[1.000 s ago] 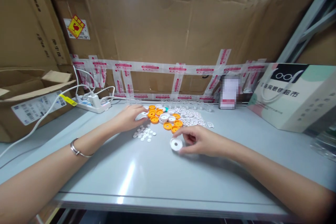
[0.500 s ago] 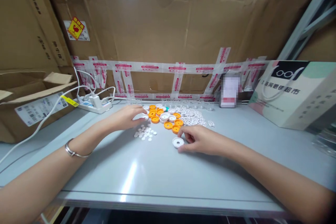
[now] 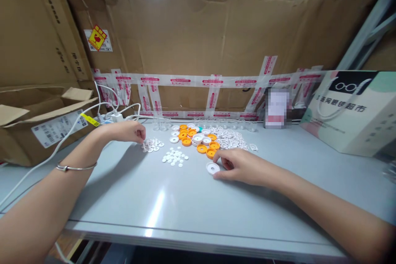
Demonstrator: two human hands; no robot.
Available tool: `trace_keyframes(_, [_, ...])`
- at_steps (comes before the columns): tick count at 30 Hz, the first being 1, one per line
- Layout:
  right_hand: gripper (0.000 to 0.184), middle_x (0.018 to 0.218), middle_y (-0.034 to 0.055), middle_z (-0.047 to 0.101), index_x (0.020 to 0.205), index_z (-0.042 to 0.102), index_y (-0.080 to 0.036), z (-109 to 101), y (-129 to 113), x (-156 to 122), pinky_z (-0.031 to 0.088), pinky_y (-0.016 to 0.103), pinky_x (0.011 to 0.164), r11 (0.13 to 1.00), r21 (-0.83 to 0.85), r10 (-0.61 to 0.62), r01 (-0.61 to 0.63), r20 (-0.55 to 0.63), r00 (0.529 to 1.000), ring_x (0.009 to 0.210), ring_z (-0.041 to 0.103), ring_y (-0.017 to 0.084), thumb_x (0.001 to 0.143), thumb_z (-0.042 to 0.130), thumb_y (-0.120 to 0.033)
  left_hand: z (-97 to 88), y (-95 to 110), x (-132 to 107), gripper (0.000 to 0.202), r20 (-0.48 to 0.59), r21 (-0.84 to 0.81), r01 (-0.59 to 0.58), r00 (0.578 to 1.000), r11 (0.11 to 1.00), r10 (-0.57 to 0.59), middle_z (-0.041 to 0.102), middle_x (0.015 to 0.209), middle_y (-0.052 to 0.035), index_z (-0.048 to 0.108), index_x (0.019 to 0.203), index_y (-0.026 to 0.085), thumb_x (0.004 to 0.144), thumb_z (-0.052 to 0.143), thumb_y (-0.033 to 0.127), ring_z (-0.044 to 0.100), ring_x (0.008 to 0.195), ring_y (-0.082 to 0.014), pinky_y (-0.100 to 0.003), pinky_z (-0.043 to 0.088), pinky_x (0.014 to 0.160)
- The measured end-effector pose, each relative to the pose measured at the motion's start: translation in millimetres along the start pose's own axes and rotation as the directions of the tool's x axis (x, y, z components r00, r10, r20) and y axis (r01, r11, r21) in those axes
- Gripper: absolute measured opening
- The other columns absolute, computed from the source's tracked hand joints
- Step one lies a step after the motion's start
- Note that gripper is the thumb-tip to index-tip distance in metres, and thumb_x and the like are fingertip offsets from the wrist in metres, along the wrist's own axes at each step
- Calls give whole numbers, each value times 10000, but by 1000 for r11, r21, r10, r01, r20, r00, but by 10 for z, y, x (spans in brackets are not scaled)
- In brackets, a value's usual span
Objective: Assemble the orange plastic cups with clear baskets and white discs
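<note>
My right hand rests on the grey table, fingers curled around the edge of a white ring cap lying flat. My left hand is further left, fingertips pinched together over a small cluster of white pieces. Whether anything sits in the pinch is hidden. Between the hands lies a patch of small white discs. Behind them is a heap of orange and white caps, and to its right a pile of tiny white rings. A silver bangle circles my left wrist.
A taped cardboard wall closes the back of the table. An open cardboard box sits at the left, with a white power strip and cables beside it. A printed paper bag lies at the right. Small clear vials line the back.
My left hand has moved left from the orange and white caps to the small cluster of white pieces. My right hand has set the white ring cap flat and keeps hold of it.
</note>
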State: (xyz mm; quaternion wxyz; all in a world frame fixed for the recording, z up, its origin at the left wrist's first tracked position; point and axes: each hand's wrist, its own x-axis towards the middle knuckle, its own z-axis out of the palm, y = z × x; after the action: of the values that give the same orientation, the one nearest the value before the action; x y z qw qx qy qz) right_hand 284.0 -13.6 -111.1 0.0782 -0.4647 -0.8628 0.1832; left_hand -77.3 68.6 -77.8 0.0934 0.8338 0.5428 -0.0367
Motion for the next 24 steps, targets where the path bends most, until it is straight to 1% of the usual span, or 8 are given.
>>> trace_keyframes(5, [296,683,-13,555,887,582,-219,-4,-17,3,280,223,502,1000,11,2,-2,1,1000,595,469,124,735,586,-473,44,124,18,183,37,34,57,998,998,-58,682,714,-24,653,721,191,627,541,302,601,654,-168,-203,398,526])
trace_keyframes(8, [294,670,-15,553,884,577,-215,-1,-18,10,287,223,504,1000,26,-3,2,8,1000,585,466,123,736,584,-469,62,97,37,176,59,36,65,996,997,-67,674,682,-18,640,703,186,634,503,272,595,634,-162,-201,387,505])
trace_keyframes(13, [278,662,-18,546,882,574,-210,1,1,2,287,220,500,998,55,-8,8,1,1000,572,459,117,735,584,-446,-92,86,-108,114,-102,82,85,992,993,-77,658,672,-13,616,661,190,624,510,209,574,591,-152,-205,366,467])
trace_keyframes(15, [270,660,-18,543,888,574,-206,-13,16,-3,288,218,494,997,71,-2,2,2,1000,566,458,114,732,586,-426,-155,282,-188,114,-209,49,46,977,998,-34,657,687,-4,615,701,199,666,509,218,569,583,-143,-212,382,484])
trace_keyframes(17, [247,660,-21,539,881,574,-204,-32,34,-5,288,216,485,997,82,4,-5,8,1000,560,453,111,726,590,-397,-147,621,-229,117,-301,-45,-171,942,984,150,663,769,2,611,775,206,725,519,259,590,691,-139,-212,433,593])
trace_keyframes(19, [220,654,-26,531,861,572,-204,-47,57,-10,289,213,481,996,89,1,-2,14,1000,555,443,106,720,593,-371,-56,1029,-214,109,-264,-100,-363,907,926,327,656,763,14,605,798,211,759,514,257,582,687,-121,-208,432,605])
trace_keyframes(22, [201,630,-40,509,859,563,-205,-46,97,-42,298,209,489,994,107,-19,17,15,1000,548,433,100,718,592,-345,156,1552,-109,72,-188,-89,-467,875,880,446,640,730,11,595,754,199,745,525,185,563,648,-114,-212,406,565])
trace_keyframes(24, [192,617,-47,491,864,554,-202,-34,131,-82,307,206,501,991,130,-30,30,3,1000,547,427,94,720,586,-325,284,1761,-20,71,-148,-71,-510,855,857,497,637,723,3,593,736,194,723,534,157,557,641,-117,-215,391,549])
